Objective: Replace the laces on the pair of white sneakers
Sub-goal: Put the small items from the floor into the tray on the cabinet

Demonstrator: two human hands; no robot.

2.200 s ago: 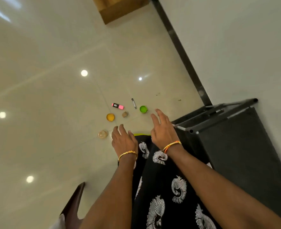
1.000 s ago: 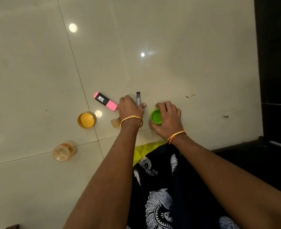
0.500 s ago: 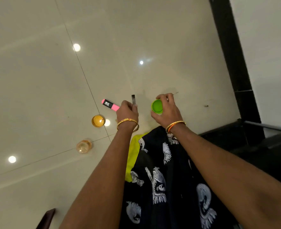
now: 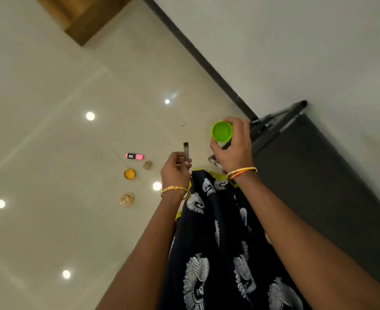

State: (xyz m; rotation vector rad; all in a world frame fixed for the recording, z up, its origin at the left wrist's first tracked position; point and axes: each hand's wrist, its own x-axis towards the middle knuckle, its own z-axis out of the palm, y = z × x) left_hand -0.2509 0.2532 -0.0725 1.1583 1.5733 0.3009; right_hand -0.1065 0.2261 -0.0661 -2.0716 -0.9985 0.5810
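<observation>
No sneakers or laces show in this view. My left hand (image 4: pixel 175 170) pinches a thin dark stick-like object (image 4: pixel 186 151) that points upward, held above the floor. My right hand (image 4: pixel 232 146) grips a small round green cup (image 4: pixel 221 131), its opening facing the camera, raised above the floor beside a dark stand. Both wrists wear bangles. A black garment with white prints (image 4: pixel 216 238) hangs below my arms.
On the glossy tiled floor (image 4: pixel 61 153) lie a pink highlighter (image 4: pixel 134 156), a small tan piece (image 4: pixel 147 164), an orange cup (image 4: pixel 129 174) and a clear cup (image 4: pixel 126 199). A dark stand (image 4: pixel 314 175) sits against the wall at right. A wooden block (image 4: pixel 81 14) is at the top.
Both hands have lifted off the floor, the left with the dark stick and the right with the green cup. The camera has risen and tilted, so the floor items look farther away.
</observation>
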